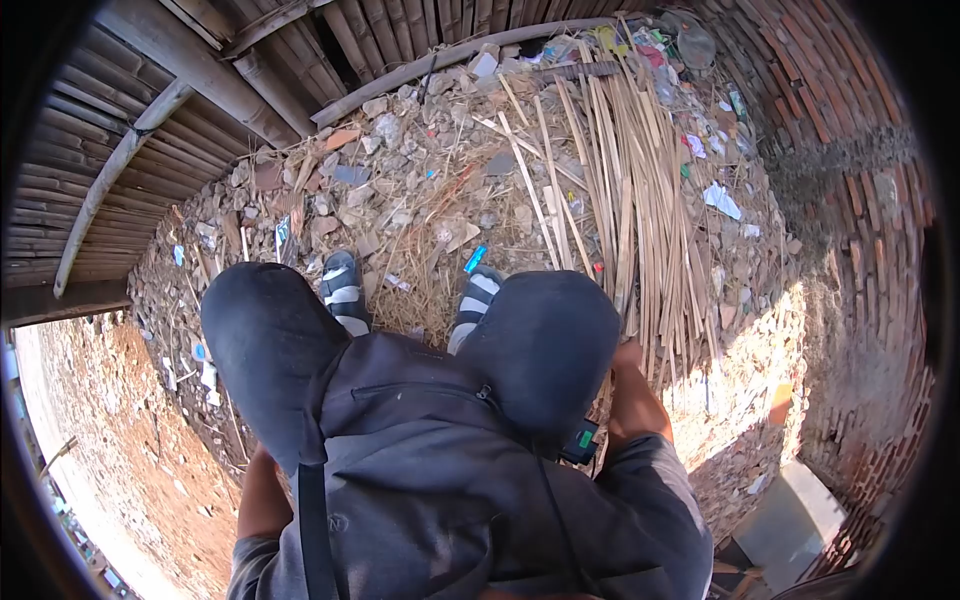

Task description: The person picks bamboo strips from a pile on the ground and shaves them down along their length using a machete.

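Note:
My right hand [627, 362] is low beside my right knee, at the near end of a long bundle of split bamboo strips [640, 190]. My knee covers most of its fingers, and I cannot tell whether they grip a strip. A small dark device with a green display [583, 439] shows between my right forearm and my body. On the left only my forearm [263, 497] is visible, reaching down past my left knee; the hand itself is hidden. A dark bag or folded cloth with a zip [405, 390] lies across my lap.
Stones, straw and litter cover the ground [400, 210] around my sandalled feet [343, 290]. A bamboo-slat wall [120, 150] rises at the left and back, a brick wall [865, 290] at the right. A grey block [790, 515] stands at the lower right.

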{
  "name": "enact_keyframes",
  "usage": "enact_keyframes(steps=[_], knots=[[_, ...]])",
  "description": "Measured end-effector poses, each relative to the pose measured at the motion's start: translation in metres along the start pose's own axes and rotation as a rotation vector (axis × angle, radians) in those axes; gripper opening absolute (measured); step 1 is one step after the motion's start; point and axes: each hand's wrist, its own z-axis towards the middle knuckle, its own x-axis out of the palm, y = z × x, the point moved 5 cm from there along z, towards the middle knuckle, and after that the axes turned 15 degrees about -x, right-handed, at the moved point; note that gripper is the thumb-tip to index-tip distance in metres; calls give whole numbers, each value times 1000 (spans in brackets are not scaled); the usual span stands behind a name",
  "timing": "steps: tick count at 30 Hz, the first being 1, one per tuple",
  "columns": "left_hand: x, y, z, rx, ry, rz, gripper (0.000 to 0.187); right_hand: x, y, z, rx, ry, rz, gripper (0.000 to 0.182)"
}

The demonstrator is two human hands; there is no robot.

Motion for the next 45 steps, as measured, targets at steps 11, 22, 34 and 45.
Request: enact_keyframes(steps=[11,22,34,45], knots=[[-5,16,-9,-18,1,-36,35,13,-11,9,-9,45,-100,62],[-8,25,-15,-31,12,-74,34,-7,-26,6,-84,-45,-2,64],[-20,42,-11,-12,94,-221,33,-24,-91,-45,-82,-155,28,41],[-39,21,-12,146,203,-596,32,-87,-148,-136,-36,-425,167,19]])
